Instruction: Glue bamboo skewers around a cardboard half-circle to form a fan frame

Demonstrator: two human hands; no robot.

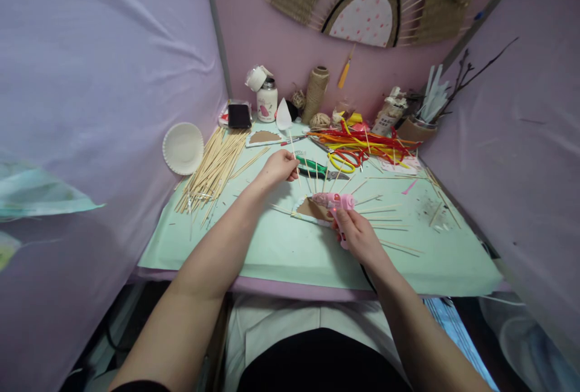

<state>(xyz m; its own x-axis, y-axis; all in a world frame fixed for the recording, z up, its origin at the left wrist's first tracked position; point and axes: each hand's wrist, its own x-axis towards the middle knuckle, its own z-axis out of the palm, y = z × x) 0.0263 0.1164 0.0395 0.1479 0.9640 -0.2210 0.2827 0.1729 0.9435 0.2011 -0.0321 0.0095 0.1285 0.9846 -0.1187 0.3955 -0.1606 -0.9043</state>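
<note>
My left hand (280,167) is closed on a thin wooden stick (292,143) topped with a white leaf-shaped piece (283,115). The stick's lower end points down toward a cardboard half-circle (310,208) with a pale edge. Several sticks (380,211) fan out from that half-circle across the table. A pink glue gun (334,200) is gripped in my right hand (357,234), its nozzle over the cardboard and a small red light showing. Just beyond my left hand lie green-handled pliers (312,167).
Bundled wooden sticks (217,168) lie at left by a white scalloped plate (183,148). Behind are a white jar (267,101), a twine spool (316,93), yellow-handled scissors (342,162) and red and yellow pipe cleaners (362,141). A pot with glue sticks (432,99) stands back right. Fabric walls enclose both sides.
</note>
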